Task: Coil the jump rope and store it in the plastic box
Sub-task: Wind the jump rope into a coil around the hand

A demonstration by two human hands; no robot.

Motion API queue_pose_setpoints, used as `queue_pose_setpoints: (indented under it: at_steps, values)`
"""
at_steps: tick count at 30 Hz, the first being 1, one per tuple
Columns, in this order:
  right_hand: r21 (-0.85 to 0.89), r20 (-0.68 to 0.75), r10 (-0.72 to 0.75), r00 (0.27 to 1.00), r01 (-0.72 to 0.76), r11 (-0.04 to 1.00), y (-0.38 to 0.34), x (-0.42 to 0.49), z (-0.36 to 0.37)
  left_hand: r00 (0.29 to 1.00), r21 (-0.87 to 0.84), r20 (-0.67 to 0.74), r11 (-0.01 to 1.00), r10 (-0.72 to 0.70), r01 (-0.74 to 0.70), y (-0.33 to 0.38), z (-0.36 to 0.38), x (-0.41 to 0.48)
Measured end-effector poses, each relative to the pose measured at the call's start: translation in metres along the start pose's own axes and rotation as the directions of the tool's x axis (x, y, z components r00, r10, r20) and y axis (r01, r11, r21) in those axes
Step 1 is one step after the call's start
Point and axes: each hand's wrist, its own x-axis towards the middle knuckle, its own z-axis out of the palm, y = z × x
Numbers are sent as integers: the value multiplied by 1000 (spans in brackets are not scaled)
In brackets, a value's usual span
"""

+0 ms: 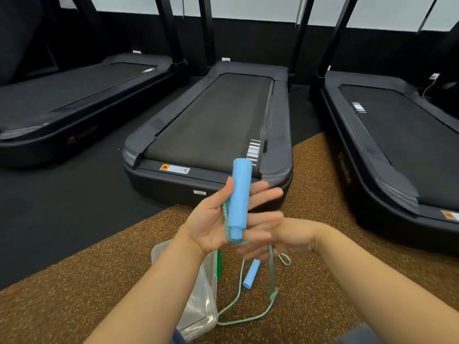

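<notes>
L hand: palm up, fingers spread, grip open; blue foam handle lies upright across palm and fingers, thumb just beside it, not wrapped round.
Rope at L hand: a few turns of green-blue cord bunched betw. handle and palm, running under the handle's lower end.
R hand: just below and right of L hand, blurred; fingers reach toward the handle's lower end where the cord leaves; can't tell if grip is closed on the cord or open.
Jump rope, loose part: pale green cord hangs from the hands, loops on the floor right of the box; small loop near R wrist.
2nd handle: blue, lying tilted on the floor, just right of box, apart from hands.
Plastic box: clear, on the floor under L forearm; no rope seen inside.
Green item: upright strip at box's far right edge, partly hidden, can't ID.
Floor: brown speckled mat near, black further off.
Treadmills: three black ones side by side beyond the hands.
</notes>
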Motion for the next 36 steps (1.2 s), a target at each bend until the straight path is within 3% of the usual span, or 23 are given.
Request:
queue_pose_setpoints:
  at_steps: [4,10,14,18,22,26,32,36]
  values:
    - [11,-169,-127,977,131,991,-21,-9,-9,976,268,16,941,-218,206,-8,2,0]
    - [-55,-187,0,982,-10,998,-60,-14,-31,916,349,-120,847,-384,401,-12,-11,-3]
    - [-161,-293,1,956,-50,986,-79,-15,-40,853,426,-366,748,-372,509,-12,-18,-2]
    - [-296,-439,-86,894,-54,954,-84,-16,-50,750,432,-627,708,-209,558,-16,-29,4]
    - [-371,-431,-101,897,-74,926,-84,-20,-43,662,382,-749,809,-12,447,-17,-37,8]
    - [-256,-370,-89,925,-9,967,-78,-24,-40,624,335,-773,911,119,241,-7,-37,11]
    - [-111,-194,-75,978,54,992,-70,-28,-30,639,258,-719,959,273,-120,12,-40,8]
    - [-23,-131,-92,987,90,996,-63,-26,-16,580,246,-736,935,351,-254,14,-40,11]
